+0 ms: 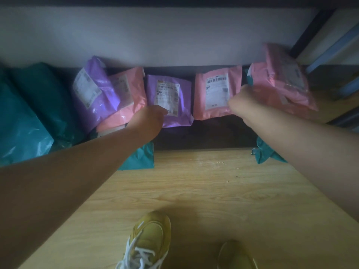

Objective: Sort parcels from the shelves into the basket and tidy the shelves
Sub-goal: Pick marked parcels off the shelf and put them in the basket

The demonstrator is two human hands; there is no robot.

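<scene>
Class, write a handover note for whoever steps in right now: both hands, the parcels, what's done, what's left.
Left hand grips the middle purple parcel at its lower edge.
Right hand holds the blurred pink parcel at far right.
Teal parcels and more pink and purple ones lie along the shelf.
Basket not in view; nothing visibly sorted.
Left: move parcels, tidy shelf.

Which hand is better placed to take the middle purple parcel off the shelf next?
Left. The left hand touches the lower corner of the middle purple parcel. The right hand is farther off, at the far-right pink parcel, apparently holding it.
</scene>
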